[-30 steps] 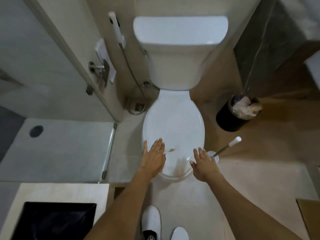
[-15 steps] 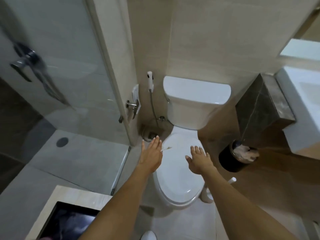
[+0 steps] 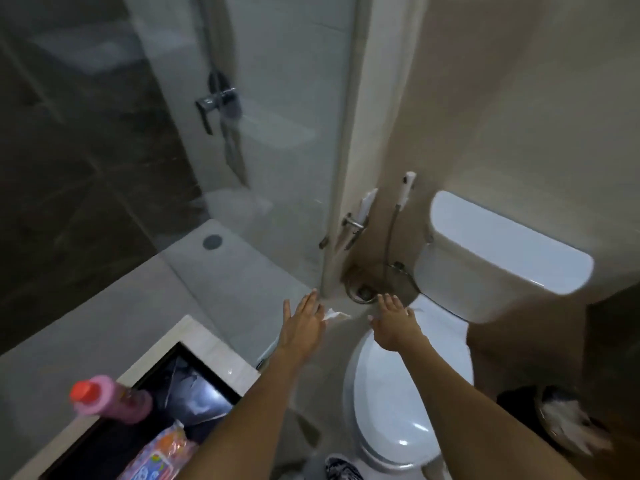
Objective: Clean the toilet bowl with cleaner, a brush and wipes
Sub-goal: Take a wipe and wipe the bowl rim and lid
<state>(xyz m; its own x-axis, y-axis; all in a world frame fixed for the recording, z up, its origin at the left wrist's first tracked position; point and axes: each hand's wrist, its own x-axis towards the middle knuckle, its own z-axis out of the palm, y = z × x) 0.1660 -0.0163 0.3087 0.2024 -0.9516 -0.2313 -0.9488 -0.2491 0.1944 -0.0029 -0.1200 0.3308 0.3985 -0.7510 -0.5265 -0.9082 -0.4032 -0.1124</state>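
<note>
White porcelain toilet [image 3: 391, 403] sits lid-down and seemingly untouched, both hands, left [image 3: 302, 322] and right [image 3: 394, 322], hovering flat-fingered and empty above it, so I judge cleaning unstarted: next, grasp the pink cleaner bottle [image 3: 110, 400] lower left.

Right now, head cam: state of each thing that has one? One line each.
toilet lid: closed
pink bottle: capped, red cap on
wipes pack: lying in the dark tray, seal not readable
bin: open top, white waste inside
bidet sprayer: hung on the wall
left hand: fingers straight, a white scrap at the fingers
right hand: fingers straight, holds nothing
</note>
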